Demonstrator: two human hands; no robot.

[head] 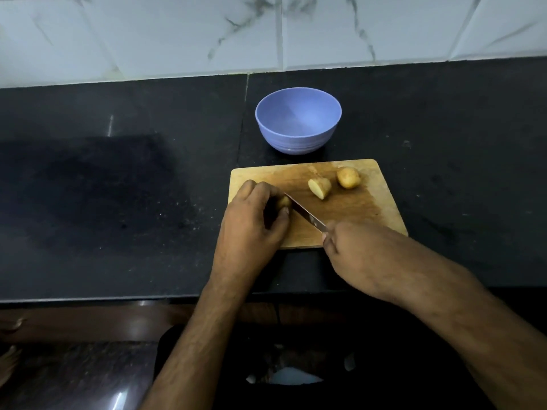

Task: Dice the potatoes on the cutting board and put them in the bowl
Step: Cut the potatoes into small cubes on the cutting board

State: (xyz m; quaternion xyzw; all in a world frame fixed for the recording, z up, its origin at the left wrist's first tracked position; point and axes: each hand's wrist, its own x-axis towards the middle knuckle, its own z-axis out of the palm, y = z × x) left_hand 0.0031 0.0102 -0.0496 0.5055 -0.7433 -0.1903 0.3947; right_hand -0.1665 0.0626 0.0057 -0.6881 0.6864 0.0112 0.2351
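A person works at a black stone counter [118,187], seen from a head-worn camera looking down over both bare forearms; the left hand [251,214] curls over a small potato piece [283,201] near the left edge of a wooden cutting board [355,214], thumb and fingers pinching it against the wood; the right hand [352,247] is closed round the handle of a knife [306,213], the handle itself hidden inside the grip, the blade running diagonally up and left so that its tip meets the held piece; farther right on the board lie a cut potato half [319,187], its pale face turned toward the near side, and just beside it but apart a whole potato [348,177] still in its skin; a lavender-blue bowl [298,143] stands upright on the counter just behind the board's far edge, nothing visible inside it; white marble-veined wall tiles [266,34] rise behind the counter.
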